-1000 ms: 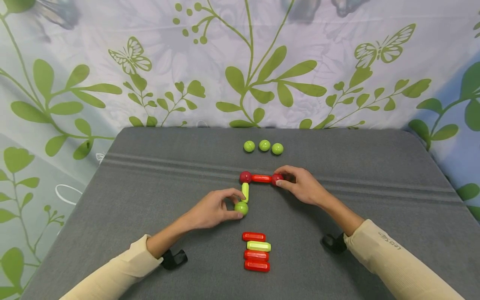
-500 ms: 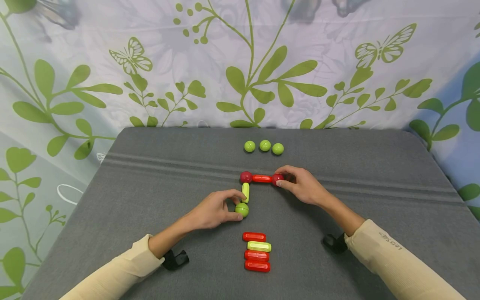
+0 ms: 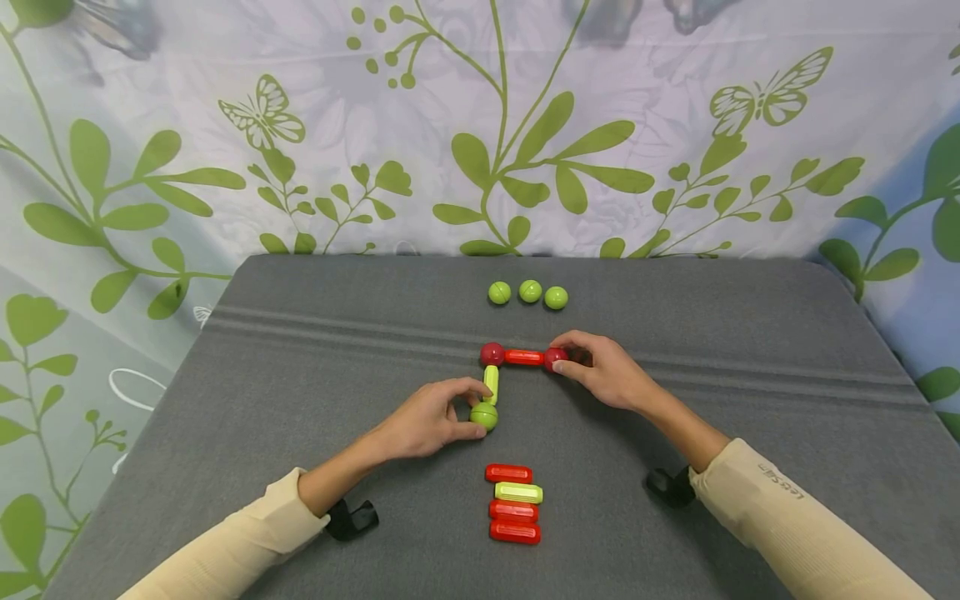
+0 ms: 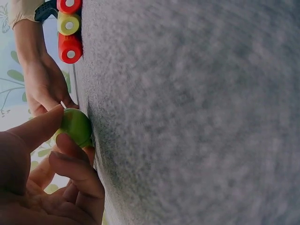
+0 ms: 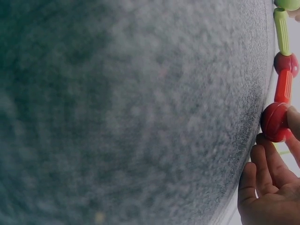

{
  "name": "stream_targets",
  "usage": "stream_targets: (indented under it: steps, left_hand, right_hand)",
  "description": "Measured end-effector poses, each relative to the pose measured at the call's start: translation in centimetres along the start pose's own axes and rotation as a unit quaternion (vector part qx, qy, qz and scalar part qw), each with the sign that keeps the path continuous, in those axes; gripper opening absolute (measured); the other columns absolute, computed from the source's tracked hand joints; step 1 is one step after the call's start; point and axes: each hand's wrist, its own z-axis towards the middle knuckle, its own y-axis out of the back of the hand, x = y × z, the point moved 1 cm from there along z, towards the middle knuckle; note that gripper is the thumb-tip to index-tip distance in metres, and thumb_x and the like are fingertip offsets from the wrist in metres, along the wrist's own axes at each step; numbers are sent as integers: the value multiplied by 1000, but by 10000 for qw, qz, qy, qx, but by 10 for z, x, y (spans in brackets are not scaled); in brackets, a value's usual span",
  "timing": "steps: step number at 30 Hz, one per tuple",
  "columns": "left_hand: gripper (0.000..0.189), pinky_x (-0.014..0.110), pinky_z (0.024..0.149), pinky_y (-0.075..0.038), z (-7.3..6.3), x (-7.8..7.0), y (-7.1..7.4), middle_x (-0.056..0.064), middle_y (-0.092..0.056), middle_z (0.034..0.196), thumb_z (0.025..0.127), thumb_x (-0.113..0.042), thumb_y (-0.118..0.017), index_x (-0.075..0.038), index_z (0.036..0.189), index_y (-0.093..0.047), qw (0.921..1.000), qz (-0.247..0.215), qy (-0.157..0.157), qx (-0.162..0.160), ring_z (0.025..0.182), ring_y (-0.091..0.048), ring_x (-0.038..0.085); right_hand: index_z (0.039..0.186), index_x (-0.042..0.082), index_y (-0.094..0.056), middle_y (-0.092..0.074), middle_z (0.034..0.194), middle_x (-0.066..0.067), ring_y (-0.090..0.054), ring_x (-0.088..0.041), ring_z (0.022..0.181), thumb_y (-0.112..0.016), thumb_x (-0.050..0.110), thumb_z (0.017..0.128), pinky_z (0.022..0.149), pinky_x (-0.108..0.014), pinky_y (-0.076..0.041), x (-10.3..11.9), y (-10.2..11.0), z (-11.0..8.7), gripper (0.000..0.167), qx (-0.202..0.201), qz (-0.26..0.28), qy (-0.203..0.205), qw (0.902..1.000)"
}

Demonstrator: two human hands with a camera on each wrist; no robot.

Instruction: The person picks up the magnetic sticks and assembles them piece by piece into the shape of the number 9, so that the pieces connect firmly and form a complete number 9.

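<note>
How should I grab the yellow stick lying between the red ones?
Probably reach down from above and pinch the yellow stick by its two ends: it lies flat, with red sticks close along both long sides, while both ends look free.

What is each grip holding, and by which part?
The left grip pinches a green ball by its sides; the right grip, the end red ball, likewise.

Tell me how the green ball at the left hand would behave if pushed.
Being round, the green ball would probably roll if released, unless it is joined to the yellow-green rod beside it. Its glossy surface suggests some slipperiness. It looks stiff: the left hand pinches it without a visible dent.
</note>
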Motion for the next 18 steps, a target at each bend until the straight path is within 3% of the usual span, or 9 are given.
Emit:
stream_targets:
  steps: [10, 18]
  left_hand:
    - [50, 24, 54, -42, 1, 0, -2, 4, -60, 107, 86, -19, -79, -10, 131, -58, 9998, -115, 62, 130, 54, -49, 4]
    - [58, 26, 63, -45, 7, -3, -3, 4, -56, 106, 86, -26, -79, -12, 137, -56, 9988, 333, -47, 362, 67, -52, 10]
  right_hand:
    - [118, 6, -65, -63, 96, -4, -54, -19, 79, -66, 13, 96, 69, -34, -45, 0, 0, 0, 23, -11, -24, 32, 10000]
    - [119, 6, -64, -63, 98, -5, -55, -19, 81, -66, 12, 96, 70, -34, -45, 0, 0, -1, 23, -5, -30, 23, 10000]
